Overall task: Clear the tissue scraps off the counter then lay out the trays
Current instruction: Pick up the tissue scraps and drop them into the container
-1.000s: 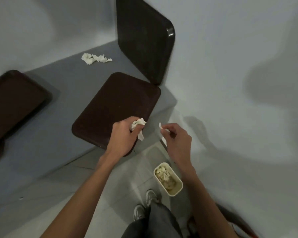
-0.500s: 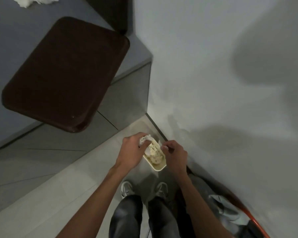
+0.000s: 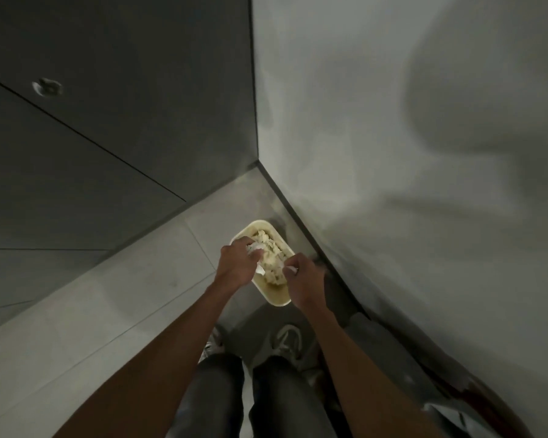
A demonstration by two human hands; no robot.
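Note:
A cream waste bin (image 3: 276, 297) stands on the floor in the corner, holding crumpled tissue (image 3: 271, 248). My left hand (image 3: 236, 267) hovers over the bin's left rim, closed on a white tissue scrap (image 3: 256, 249). My right hand (image 3: 302, 281) is over the right rim, pinching a small white tissue scrap (image 3: 291, 269). The counter top and the trays are out of view.
The dark grey cabinet front (image 3: 114, 121) fills the upper left, with a small round fitting (image 3: 46, 87). A pale wall (image 3: 408, 137) runs along the right. My shoes (image 3: 287, 343) stand on the light floor tiles (image 3: 92, 305) just behind the bin.
My view has dropped from the counter to the floor; the trays have left the frame. Both hands, still holding scraps, have come down over the bin.

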